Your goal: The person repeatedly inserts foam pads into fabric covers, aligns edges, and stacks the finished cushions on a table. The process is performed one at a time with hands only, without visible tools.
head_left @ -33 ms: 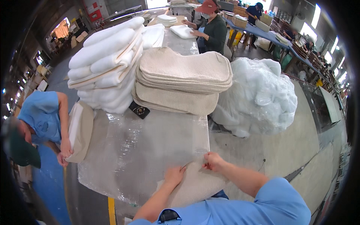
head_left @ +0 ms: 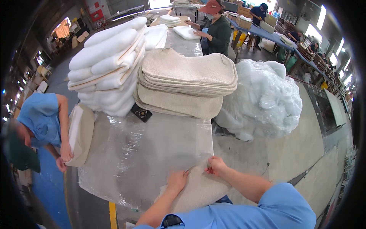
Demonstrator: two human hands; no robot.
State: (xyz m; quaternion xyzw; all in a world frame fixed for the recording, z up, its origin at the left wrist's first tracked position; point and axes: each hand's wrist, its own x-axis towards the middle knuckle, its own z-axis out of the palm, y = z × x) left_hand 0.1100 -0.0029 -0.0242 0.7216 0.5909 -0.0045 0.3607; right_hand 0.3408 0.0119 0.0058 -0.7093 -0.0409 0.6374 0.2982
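Beige cloth (head_left: 200,192): one piece, at the near right corner of the table (head_left: 148,152), partly over its edge, in front of the person.
Left hand (head_left: 177,181): on the cloth's upper edge, fingers bent; cannot tell whether they pinch.
Right hand (head_left: 216,166): fingertips pressed together, pinching the cloth's edge.
Beige covers (head_left: 187,70): tall stack, farther up, blocking part of the tabletop behind.
White padding (head_left: 105,57): folded pile, left of the covers and touching.
Black tray (head_left: 141,113): small, below the padding, contents too small to tell.
Clear bag (head_left: 263,101): bulging with white stuffing, right of the covers.
Cushion (head_left: 82,139): beige and white, at the left edge, held by a co-worker (head_left: 44,116).
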